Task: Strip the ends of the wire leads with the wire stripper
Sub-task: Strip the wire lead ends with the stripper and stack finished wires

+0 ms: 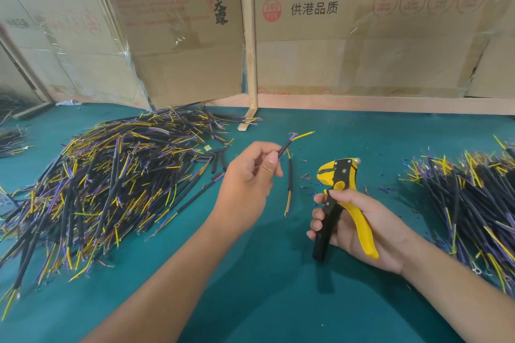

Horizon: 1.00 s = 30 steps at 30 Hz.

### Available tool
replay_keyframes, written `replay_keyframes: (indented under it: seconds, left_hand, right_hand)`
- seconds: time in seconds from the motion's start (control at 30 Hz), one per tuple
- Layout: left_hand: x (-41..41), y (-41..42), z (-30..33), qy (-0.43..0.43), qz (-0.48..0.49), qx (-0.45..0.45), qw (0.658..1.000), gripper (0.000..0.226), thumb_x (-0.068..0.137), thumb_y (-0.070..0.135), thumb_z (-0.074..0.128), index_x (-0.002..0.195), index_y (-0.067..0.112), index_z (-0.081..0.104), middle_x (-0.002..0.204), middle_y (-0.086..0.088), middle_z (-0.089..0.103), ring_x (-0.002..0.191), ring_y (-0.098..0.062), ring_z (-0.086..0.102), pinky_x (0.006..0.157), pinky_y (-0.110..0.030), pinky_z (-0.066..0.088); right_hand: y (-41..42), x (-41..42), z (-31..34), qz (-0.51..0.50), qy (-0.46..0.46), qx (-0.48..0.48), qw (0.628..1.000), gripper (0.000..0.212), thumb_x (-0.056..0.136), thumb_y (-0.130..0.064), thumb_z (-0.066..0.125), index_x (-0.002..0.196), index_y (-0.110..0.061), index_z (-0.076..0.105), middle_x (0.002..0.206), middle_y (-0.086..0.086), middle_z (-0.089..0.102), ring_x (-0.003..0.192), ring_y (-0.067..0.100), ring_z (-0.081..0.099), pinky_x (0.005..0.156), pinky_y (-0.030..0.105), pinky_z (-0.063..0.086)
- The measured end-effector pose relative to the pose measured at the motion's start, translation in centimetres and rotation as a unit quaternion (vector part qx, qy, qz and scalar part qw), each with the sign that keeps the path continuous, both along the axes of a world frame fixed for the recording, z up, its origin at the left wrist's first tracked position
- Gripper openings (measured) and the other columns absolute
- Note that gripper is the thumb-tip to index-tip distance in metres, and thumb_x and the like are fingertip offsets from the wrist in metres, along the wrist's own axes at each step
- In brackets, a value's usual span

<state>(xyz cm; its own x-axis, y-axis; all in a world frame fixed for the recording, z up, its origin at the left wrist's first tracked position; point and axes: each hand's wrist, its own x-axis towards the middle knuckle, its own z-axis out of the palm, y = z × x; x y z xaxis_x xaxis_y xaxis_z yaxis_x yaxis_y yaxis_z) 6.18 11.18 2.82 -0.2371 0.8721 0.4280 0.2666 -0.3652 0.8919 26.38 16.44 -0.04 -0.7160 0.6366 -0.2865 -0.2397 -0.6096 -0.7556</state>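
My left hand point(248, 178) pinches a short black-sheathed cable point(284, 147) between thumb and fingers, above the green table. Its far end fans into yellow, blue and purple leads point(302, 135) pointing up and right. My right hand point(359, 228) grips the yellow-and-black wire stripper point(338, 192) by its handles, jaws up and apart from the cable, about a hand's width to its right. A second black cable point(289, 184) lies on the table between my hands.
A large heap of black cables with coloured leads point(111, 175) covers the table's left side. Another heap point(473, 203) lies at the right edge. Small insulation scraps point(306, 178) dot the middle. Cardboard boxes point(362, 36) and a wooden frame point(249, 36) stand behind.
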Motion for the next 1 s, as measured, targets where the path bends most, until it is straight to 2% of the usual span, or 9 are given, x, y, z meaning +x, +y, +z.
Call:
replay_keyframes:
  seconds: [0.23, 0.33, 0.43, 0.57, 0.77, 0.87, 0.93, 0.97, 1.0]
  left_hand:
    - [0.7, -0.4, 0.2, -0.042, -0.071, -0.006, 0.997, 0.016, 0.096, 0.018, 0.052, 0.108, 0.027, 0.057, 0.091, 0.013, 0.062, 0.062, -0.015, 0.052, 0.049, -0.025, 0.044]
    - [0.8, -0.4, 0.1, -0.040, -0.075, -0.004, 0.996, 0.019, 0.095, 0.018, 0.054, 0.107, 0.031, 0.058, 0.093, 0.015, 0.060, 0.066, -0.013, 0.053, 0.050, -0.025, 0.044]
    - [0.7, -0.4, 0.1, -0.026, -0.072, -0.008, 0.997, 0.020, 0.093, 0.019, 0.055, 0.102, 0.036, 0.060, 0.094, 0.015, 0.057, 0.067, -0.013, 0.052, 0.049, -0.027, 0.043]
    - [0.5, -0.4, 0.1, -0.010, -0.072, -0.010, 0.997, 0.021, 0.093, 0.021, 0.057, 0.100, 0.040, 0.059, 0.096, 0.013, 0.056, 0.068, -0.013, 0.053, 0.050, -0.027, 0.043]
    - [0.4, -0.3, -0.1, 0.001, -0.067, -0.004, 0.998, 0.023, 0.093, 0.018, 0.058, 0.098, 0.040, 0.060, 0.096, 0.010, 0.055, 0.066, -0.014, 0.052, 0.049, -0.030, 0.045]
    - [0.5, -0.1, -0.3, -0.071, -0.072, -0.020, 0.995, 0.018, 0.092, 0.009, 0.061, 0.101, 0.024, 0.060, 0.090, 0.006, 0.058, 0.061, -0.016, 0.054, 0.049, -0.028, 0.048]
    - [0.2, 0.2, -0.6, -0.123, -0.057, -0.068, 0.988, 0.016, 0.093, 0.002, 0.062, 0.101, 0.014, 0.056, 0.079, 0.001, 0.063, 0.055, -0.016, 0.056, 0.050, -0.027, 0.050]
    - [-0.1, 0.4, -0.8, -0.101, -0.032, -0.099, 0.989, 0.016, 0.092, 0.002, 0.063, 0.099, 0.015, 0.055, 0.074, -0.002, 0.065, 0.053, -0.015, 0.057, 0.051, -0.027, 0.050]
    - [-0.4, 0.6, -1.1, -0.026, 0.010, -0.128, 0.991, 0.016, 0.091, 0.006, 0.065, 0.094, 0.018, 0.055, 0.072, -0.003, 0.065, 0.053, -0.012, 0.056, 0.053, -0.024, 0.048]
  right_hand:
    - [-0.1, 0.0, 0.1, 0.000, -0.002, 0.003, 1.000, 0.028, 0.088, -0.026, 0.060, 0.104, -0.003, 0.058, 0.080, 0.017, 0.054, 0.070, 0.031, 0.057, 0.075, 0.048, 0.057]
    - [-0.1, 0.0, 0.1, 0.002, 0.001, 0.003, 1.000, 0.029, 0.084, -0.025, 0.065, 0.103, -0.004, 0.059, 0.080, 0.016, 0.054, 0.071, 0.030, 0.057, 0.075, 0.047, 0.056]
    - [-0.2, 0.0, 0.1, 0.000, 0.015, 0.015, 1.000, 0.026, 0.079, -0.015, 0.071, 0.100, -0.006, 0.058, 0.081, 0.016, 0.054, 0.073, 0.031, 0.058, 0.076, 0.047, 0.056]
    - [-0.3, -0.2, 0.1, 0.001, 0.022, 0.035, 0.999, 0.024, 0.079, -0.017, 0.069, 0.097, -0.008, 0.057, 0.082, 0.016, 0.054, 0.074, 0.032, 0.057, 0.079, 0.049, 0.056]
    - [-0.5, -0.2, 0.3, 0.007, 0.012, 0.027, 1.000, 0.031, 0.075, -0.019, 0.072, 0.099, -0.006, 0.055, 0.081, 0.016, 0.054, 0.073, 0.031, 0.056, 0.076, 0.047, 0.056]
    - [-0.6, -0.3, 0.4, 0.011, 0.005, 0.033, 0.999, 0.029, 0.078, -0.015, 0.071, 0.101, -0.007, 0.054, 0.080, 0.016, 0.053, 0.073, 0.031, 0.056, 0.077, 0.046, 0.056]
    - [-0.6, -0.2, 0.4, 0.008, 0.003, 0.032, 0.999, 0.026, 0.083, -0.018, 0.066, 0.102, -0.007, 0.053, 0.080, 0.015, 0.053, 0.073, 0.031, 0.055, 0.077, 0.047, 0.056]
    - [-0.6, -0.2, 0.4, 0.005, 0.002, 0.030, 1.000, 0.024, 0.084, -0.020, 0.063, 0.102, -0.007, 0.053, 0.080, 0.015, 0.053, 0.073, 0.031, 0.055, 0.077, 0.047, 0.056]
    - [-0.6, -0.2, 0.4, 0.003, 0.000, 0.029, 1.000, 0.024, 0.085, -0.021, 0.060, 0.102, -0.006, 0.053, 0.080, 0.015, 0.053, 0.073, 0.031, 0.055, 0.078, 0.048, 0.056]
